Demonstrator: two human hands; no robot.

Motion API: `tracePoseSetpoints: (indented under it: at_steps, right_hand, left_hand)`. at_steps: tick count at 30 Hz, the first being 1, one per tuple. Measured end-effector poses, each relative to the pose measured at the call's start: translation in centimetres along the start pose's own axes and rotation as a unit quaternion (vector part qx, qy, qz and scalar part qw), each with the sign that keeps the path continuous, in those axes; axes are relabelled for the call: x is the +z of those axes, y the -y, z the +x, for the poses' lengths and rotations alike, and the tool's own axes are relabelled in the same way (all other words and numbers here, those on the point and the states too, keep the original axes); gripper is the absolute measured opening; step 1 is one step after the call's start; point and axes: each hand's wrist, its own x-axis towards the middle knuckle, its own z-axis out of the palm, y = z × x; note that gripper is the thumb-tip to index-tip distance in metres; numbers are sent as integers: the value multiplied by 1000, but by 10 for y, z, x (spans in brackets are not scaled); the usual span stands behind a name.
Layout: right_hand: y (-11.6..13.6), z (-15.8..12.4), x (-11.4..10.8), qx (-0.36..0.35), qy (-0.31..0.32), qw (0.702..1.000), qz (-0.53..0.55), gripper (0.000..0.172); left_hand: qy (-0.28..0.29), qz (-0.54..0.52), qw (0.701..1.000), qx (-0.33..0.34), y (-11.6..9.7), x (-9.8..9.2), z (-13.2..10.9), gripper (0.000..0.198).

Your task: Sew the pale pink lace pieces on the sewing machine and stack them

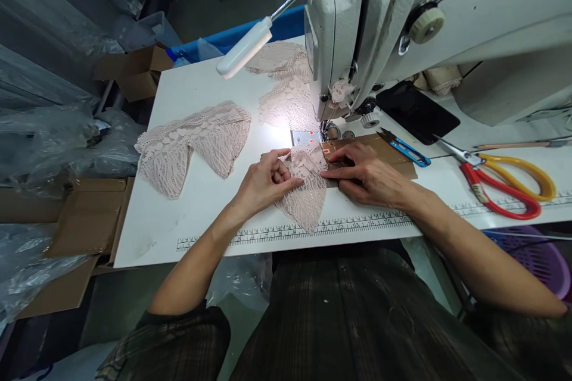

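Note:
A pale pink lace piece lies in front of the needle of the sewing machine, its pointed end hanging toward the printed ruler. My left hand pinches the left edge of this lace between thumb and fingers. On the other side, my right hand presses its fingertips down on the lace's right edge, over a brown cardboard sheet. More lace pieces rest behind the needle, and another lace pair is spread out on the left of the table.
Right of the needle lie blue thread snips, a black phone and scissors with red and yellow handles. A white lamp leans over the work. Cardboard boxes and plastic bags stand left of the table.

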Motion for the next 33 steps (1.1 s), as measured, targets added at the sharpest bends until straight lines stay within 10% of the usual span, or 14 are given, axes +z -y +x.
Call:
tracePoseSetpoints:
  at_steps: [6, 13, 33]
  right_hand:
    - [3, -1, 2, 4, -3, 1000, -14, 39]
    - [7, 0, -3, 7, 25, 999, -38, 38]
    - [-3, 14, -11, 10, 33, 995, -91, 36]
  left_hand:
    - [-170, 222, 946, 164, 0, 2, 6, 26]
    - [29, 417, 816, 400, 0, 8, 44, 27]
    - [13, 531, 772, 349, -3, 13, 66, 35]
